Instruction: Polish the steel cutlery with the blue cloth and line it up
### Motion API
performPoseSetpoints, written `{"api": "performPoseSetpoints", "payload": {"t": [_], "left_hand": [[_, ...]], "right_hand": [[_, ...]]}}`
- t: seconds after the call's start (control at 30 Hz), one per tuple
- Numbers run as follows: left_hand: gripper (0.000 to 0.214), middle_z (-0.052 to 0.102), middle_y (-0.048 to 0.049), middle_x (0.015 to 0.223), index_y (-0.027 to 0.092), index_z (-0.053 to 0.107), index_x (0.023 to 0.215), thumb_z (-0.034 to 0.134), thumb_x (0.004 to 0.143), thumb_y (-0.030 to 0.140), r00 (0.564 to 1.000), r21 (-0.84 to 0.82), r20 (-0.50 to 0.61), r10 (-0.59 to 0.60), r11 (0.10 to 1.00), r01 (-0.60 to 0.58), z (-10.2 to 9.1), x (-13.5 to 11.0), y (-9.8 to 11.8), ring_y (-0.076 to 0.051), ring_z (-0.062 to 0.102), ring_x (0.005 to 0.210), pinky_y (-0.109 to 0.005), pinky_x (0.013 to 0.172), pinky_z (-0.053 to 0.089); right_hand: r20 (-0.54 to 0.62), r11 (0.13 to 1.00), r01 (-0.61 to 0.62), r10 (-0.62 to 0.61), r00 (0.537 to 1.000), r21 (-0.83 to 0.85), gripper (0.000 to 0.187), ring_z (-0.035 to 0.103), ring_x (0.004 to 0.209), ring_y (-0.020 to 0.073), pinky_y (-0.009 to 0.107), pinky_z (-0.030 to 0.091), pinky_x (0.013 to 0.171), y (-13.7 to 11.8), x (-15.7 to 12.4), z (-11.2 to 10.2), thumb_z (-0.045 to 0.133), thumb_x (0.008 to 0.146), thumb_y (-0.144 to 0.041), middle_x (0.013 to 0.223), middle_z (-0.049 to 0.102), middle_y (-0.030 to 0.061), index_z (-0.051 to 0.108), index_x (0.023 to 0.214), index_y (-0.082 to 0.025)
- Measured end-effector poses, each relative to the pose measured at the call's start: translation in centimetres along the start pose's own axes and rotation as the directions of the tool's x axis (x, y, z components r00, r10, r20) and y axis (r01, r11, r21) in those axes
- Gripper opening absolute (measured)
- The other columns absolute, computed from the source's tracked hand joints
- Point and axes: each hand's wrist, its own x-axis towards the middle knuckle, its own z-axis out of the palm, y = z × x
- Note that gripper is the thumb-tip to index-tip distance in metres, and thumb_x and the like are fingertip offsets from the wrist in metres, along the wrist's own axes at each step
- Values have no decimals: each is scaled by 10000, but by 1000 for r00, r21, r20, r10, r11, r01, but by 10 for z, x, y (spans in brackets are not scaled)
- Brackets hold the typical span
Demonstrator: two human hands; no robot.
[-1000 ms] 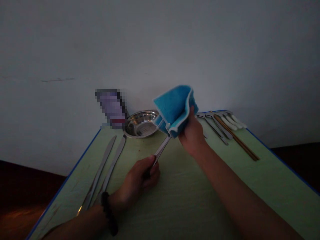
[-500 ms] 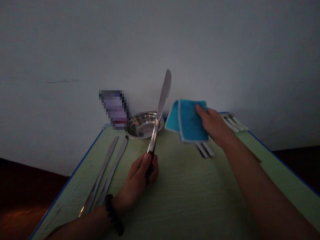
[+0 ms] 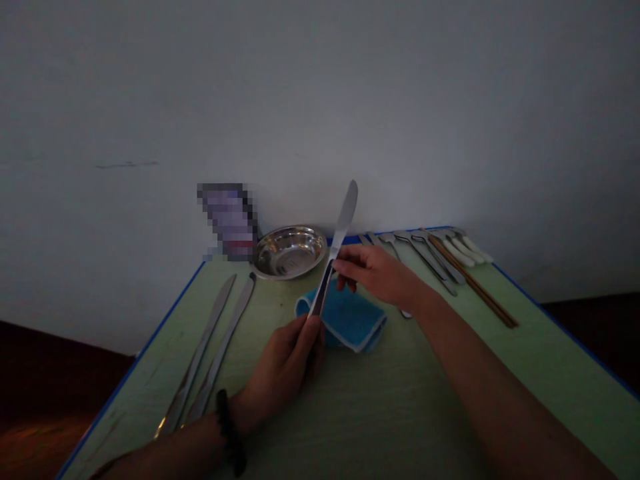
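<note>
The knife (image 3: pixel 345 217) was held off the table (image 3: pixel 395 400) at a slant, tip up, to the right of the steel bowl (image 3: pixel 290 255) and nearer the person. The left hand (image 3: pixel 286 357) was closed round its handle; the right hand (image 3: pixel 377 270) pinched it near the blade's base. A firm left grip, right fingertips clear of the edge, looked the safest handling. The blue cloth (image 3: pixel 355 315) lay folded before the bowl, to its right; two other knives (image 3: pixel 227 333) lay before it, leftward.

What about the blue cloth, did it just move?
Yes: the blue cloth went down from the right hand onto the table, below the metal bowl in view.
</note>
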Motion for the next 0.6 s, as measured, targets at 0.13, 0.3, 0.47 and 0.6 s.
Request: {"api": "performPoseSetpoints", "payload": {"t": [0.13, 0.3, 0.47, 0.6], "left_hand": [[373, 438, 74, 429, 168, 506, 730, 371, 903, 470, 999, 14, 31, 25, 1000, -25, 0, -2, -2, -72, 375, 362, -172, 363, 296], [445, 600, 35, 583, 178, 386, 1300, 372, 923, 415, 987, 56, 155, 44, 997, -53, -2, -4, 2, -100, 462, 436, -190, 409, 372], [436, 635, 16, 606, 191, 397, 1328, 371, 936, 380, 970, 186, 241, 43, 979, -89, -4, -4, 3, -110, 502, 491, -194, 451, 399], [392, 608, 25, 581, 184, 462, 1260, 375, 934, 383, 969, 239, 244, 32, 967, -92, -4, -3, 2, -112, 511, 504, -195, 461, 396]], "right_hand": [[-10, 982, 17, -15, 1000, 187, 167, 528, 534, 91, 219, 384, 452, 0, 7, 14, 476, 850, -342, 721, 645, 1, 548, 814, -195], [-501, 987, 105, -152, 852, -122, 229, 460, 501, 84, 237, 344, 468, -2, 2, -21, 479, 842, -399, 703, 623, 1, 573, 812, -193], [-566, 858, -232, -79, 821, -457, 292, 446, 462, 105, 272, 311, 480, -3, -17, -70, 469, 837, -381, 598, 584, 8, 601, 667, -184], [-492, 669, -393, 47, 870, -631, 302, 483, 502, 129, 275, 312, 515, 2, -19, -68, 468, 840, -382, 591, 587, 28, 574, 641, -182]]}}
